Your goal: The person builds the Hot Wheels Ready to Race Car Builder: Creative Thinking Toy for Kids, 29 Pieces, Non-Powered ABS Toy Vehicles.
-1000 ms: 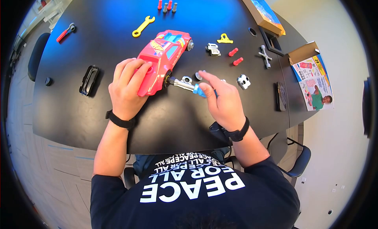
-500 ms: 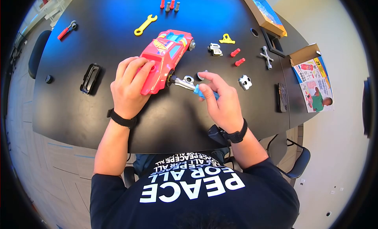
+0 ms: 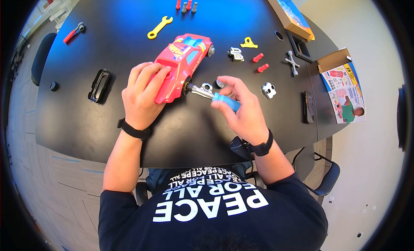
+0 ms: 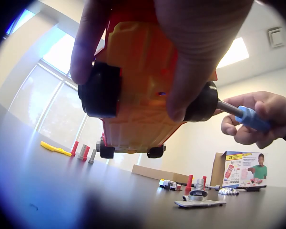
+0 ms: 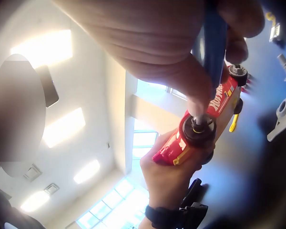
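Note:
My left hand [image 3: 142, 89] grips the rear of a red toy car [image 3: 189, 59], tilted up off the black table. In the left wrist view the car's orange-yellow underside [image 4: 143, 112] shows, with the thumb along it beside a wheel. My right hand [image 3: 245, 108] holds a toy screwdriver [image 3: 226, 101] by its blue handle, between thumb and fingers. Its silver shaft points at the hub of the near black wheel [image 3: 186, 85], also seen in the right wrist view [image 5: 199, 130]; the tip is hidden there. A silver part with a ring [image 3: 206, 86] lies beyond the shaft.
A yellow wrench [image 3: 160, 27], red and grey bolts [image 3: 189, 6] and a red-handled tool [image 3: 73, 32] lie farther back. Left of the car is a black frame-like part [image 3: 98, 86]. A silver engine-like part [image 3: 268, 90], cross wrench [image 3: 292, 63] and printed box [image 3: 343, 85] are right.
My right fingers have loosened and shifted around the blue handle, so more of it shows. My left hand keeps its hold on the car, and the shaft stays at the wheel.

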Tool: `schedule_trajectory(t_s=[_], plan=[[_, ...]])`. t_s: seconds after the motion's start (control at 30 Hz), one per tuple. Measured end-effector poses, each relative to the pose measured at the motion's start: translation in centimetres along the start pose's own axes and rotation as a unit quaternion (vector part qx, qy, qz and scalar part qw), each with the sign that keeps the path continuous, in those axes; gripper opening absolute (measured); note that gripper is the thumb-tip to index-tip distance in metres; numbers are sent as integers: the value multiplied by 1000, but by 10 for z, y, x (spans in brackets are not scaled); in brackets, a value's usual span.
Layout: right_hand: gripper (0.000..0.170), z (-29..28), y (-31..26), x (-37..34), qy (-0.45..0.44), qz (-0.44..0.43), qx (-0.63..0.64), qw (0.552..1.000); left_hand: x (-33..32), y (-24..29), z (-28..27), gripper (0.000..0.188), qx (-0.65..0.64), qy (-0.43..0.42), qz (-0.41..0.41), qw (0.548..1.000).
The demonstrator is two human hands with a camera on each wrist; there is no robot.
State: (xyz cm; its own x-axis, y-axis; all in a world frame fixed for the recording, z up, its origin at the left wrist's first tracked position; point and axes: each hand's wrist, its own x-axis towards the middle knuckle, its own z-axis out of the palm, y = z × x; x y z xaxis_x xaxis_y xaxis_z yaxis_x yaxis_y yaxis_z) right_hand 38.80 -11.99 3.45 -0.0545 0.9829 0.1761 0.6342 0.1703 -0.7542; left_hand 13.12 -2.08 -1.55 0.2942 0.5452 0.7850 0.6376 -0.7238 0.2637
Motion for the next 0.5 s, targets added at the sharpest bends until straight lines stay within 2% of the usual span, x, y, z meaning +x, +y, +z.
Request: schedule_trajectory(t_s=[0.07, 0.1, 0.17, 0.2, 0.27, 0.3, 0.37, 0.4, 0.47, 0.5], plan=[[58, -2, 3, 3, -45, 92, 60, 993, 0, 1, 1, 49, -1, -1, 3, 1000], [58, -1, 1, 2, -45, 92, 60, 993, 0, 3, 1, 49, -4, -1, 4, 1000], [55, 3, -4, 1, 32, -51, -60, 996, 0, 4, 1, 48, -6, -1, 3, 1000], [55, 2, -4, 0, 31, -51, -60, 996, 1, 3, 1, 48, -6, -2, 4, 1000], [53, 1, -2, 0, 5, 15, 5, 1000, 0, 2, 1, 47, -5, -4, 4, 1000], [53, 0, -1, 0, 5, 15, 4, 1000, 0, 0, 2, 46, 4, -3, 9, 1000], [50, 0, 0, 1, -31, 97, 34, 994, 0, 0, 2, 44, 12, -2, 15, 1000], [50, 2, -1, 1, -31, 96, 34, 994, 1, 1, 1, 44, 9, -1, 16, 1000], [44, 4, -4, 1, 58, -77, -69, 993, 1, 1, 1, 44, 6, 0, 17, 1000], [44, 3, -4, 0, 58, -76, -69, 993, 1, 1, 1, 44, 8, 0, 18, 1000]])
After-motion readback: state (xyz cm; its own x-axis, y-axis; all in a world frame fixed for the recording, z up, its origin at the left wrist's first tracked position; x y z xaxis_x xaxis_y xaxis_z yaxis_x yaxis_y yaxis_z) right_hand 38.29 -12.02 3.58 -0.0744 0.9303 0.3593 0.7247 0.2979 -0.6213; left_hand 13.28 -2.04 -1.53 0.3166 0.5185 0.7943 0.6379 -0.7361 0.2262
